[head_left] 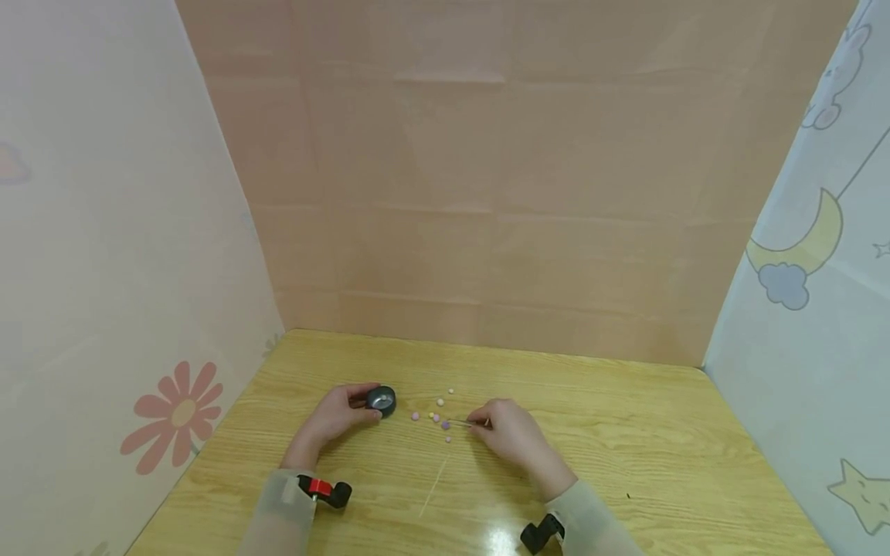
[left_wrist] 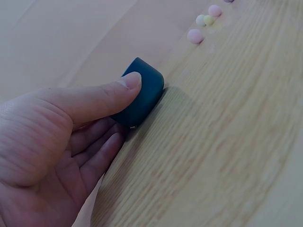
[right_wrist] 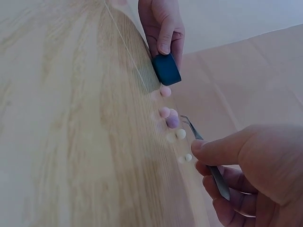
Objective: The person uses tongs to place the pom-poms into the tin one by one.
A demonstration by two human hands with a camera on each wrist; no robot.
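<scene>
Between thumb and fingers, my left hand holds a small round dark teal container on the table, its grey inside showing in the head view. A pale spot inside it is too small to tell. My right hand pinches metal tweezers with bent tips, which stand slightly apart with nothing visible between them. Close to the tips is a purple ball. Several small pastel balls lie between the hands, among them a pink ball nearest the container and a cream ball.
The wood-grain table meets a tan creased backdrop at the rear. Patterned white panels stand on both sides. A thin pale strip or mark runs along the tabletop in front of the balls, and a tiny dark speck lies at right.
</scene>
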